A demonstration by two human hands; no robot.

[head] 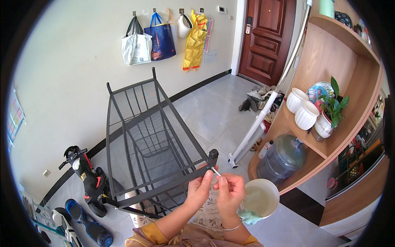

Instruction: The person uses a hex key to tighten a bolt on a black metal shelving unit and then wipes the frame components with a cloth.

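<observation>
A black metal mesh shelf rack stands before me, its top tier framed by dark bars with capped posts. At its near right corner, my left hand grips the frame beside the corner post. My right hand pinches a thin silver metal rod between thumb and fingers. The rod's far end meets the corner post; whether it is a screw or a hex key is unclear. Part of the frame's near bar is hidden behind my left fingers.
A white bucket with a green cloth stands right of my hands. A wooden shelf unit holds pots, a plant and a water jug. A white pole leans there. A toy motorcycle and hoverboard are left.
</observation>
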